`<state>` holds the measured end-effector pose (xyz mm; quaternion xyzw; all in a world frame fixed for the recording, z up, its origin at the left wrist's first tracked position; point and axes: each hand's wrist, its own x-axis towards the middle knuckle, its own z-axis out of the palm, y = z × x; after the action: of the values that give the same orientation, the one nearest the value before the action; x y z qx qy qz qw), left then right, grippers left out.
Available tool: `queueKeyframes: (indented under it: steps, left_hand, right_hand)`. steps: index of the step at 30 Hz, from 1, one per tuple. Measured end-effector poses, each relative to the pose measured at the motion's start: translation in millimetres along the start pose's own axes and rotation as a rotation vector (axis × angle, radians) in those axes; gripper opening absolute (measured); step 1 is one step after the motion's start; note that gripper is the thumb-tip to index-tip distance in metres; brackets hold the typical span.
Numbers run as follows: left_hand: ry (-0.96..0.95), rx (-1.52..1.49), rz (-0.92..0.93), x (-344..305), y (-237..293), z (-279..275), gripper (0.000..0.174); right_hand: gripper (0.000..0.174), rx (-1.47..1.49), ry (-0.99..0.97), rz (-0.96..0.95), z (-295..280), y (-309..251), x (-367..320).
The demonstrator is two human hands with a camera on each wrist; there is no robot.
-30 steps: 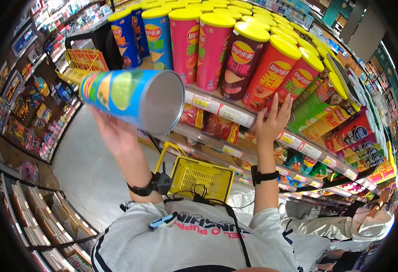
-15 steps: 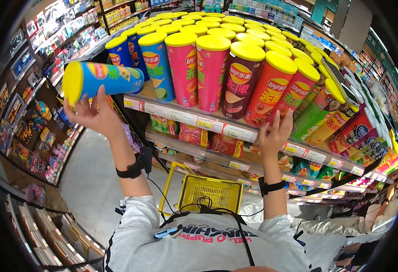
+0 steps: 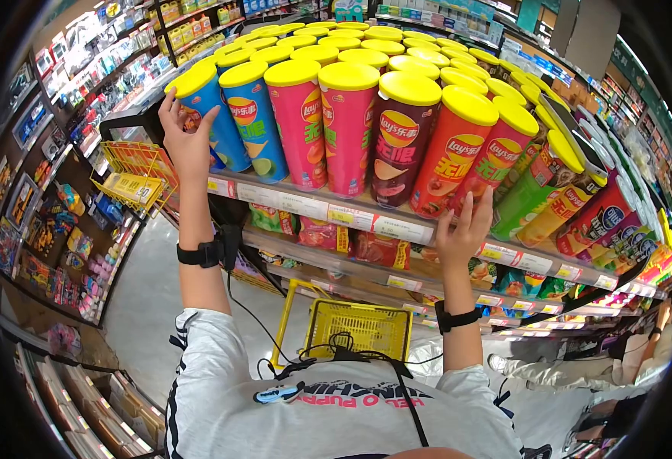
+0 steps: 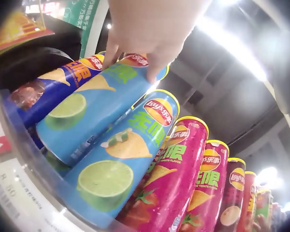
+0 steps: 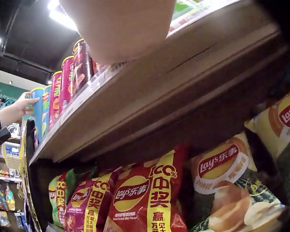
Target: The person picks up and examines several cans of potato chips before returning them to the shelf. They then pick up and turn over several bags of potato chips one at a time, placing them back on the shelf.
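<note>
My left hand [image 3: 188,141] grips a blue Lay's chip canister [image 3: 227,136] near its yellow lid, thumb on one side and fingers on the other. In the left wrist view this canister [image 4: 84,118] leans between a dark blue canister [image 4: 55,84] and another blue one with a lime picture [image 4: 121,162]. Its base is at the shelf's front edge. My right hand [image 3: 463,236] rests with extended fingers at the shelf front, by the foot of a pinkish-red canister [image 3: 500,149] and an orange-red one [image 3: 454,153]. The right wrist view hides those fingertips.
Rows of yellow-lidded canisters fill the top shelf, with price labels [image 3: 351,216] along its edge. Bagged chips [image 5: 135,193] stand on the shelf below. A yellow shopping basket [image 3: 359,325] is below my arms, and a yellow wire rack [image 3: 133,180] hangs at the left.
My left hand has brought the blue canister from lying sideways in the air to nearly upright at the left end of the canister row. The right hand stays at the shelf edge.
</note>
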<state>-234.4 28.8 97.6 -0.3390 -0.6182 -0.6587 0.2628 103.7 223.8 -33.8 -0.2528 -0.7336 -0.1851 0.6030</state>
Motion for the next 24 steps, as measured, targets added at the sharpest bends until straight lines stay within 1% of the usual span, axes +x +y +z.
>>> queueKeyframes:
  steps: [3,6,7,10,13,16,17,20,24]
  left_hand:
    - [0.020,0.118,0.033,0.6,-4.4,5.8,0.067]
    - [0.014,0.154,0.048,1.4,-9.9,9.1,0.067]
    - [-0.013,0.074,-0.025,1.0,-5.9,9.4,0.063]
    - [0.094,0.664,0.300,3.4,-13.1,3.3,0.055]
    - [0.121,0.734,0.374,6.7,-24.8,0.9,0.047]
    - [0.143,0.699,0.460,9.5,-35.1,1.4,0.042]
    - [0.132,0.674,0.470,10.5,-38.5,1.8,0.038]
    - [0.135,0.648,0.485,14.5,-43.6,4.6,0.035]
    - [0.068,0.531,0.512,21.1,-50.3,-1.4,0.034]
  right_hand:
    - [0.056,-0.005,-0.008,0.002,-0.8,-1.4,-0.3]
    - [0.056,-0.008,-0.011,0.004,0.0,-2.4,-1.3]
    - [0.056,-0.009,-0.007,0.003,0.9,-2.2,-1.0]
    - [0.057,-0.025,-0.016,0.005,1.5,-2.5,-1.7]
    - [0.058,-0.061,-0.030,-0.024,0.4,-2.1,-1.4]
    - [0.059,-0.052,-0.010,-0.001,3.1,-2.5,-2.3]
    - [0.059,-0.045,-0.008,0.007,3.4,-3.0,-2.4]
    - [0.059,-0.051,-0.017,0.013,2.5,-4.6,-1.6]
    - [0.056,-0.062,-0.035,0.025,0.9,-6.7,-0.8]
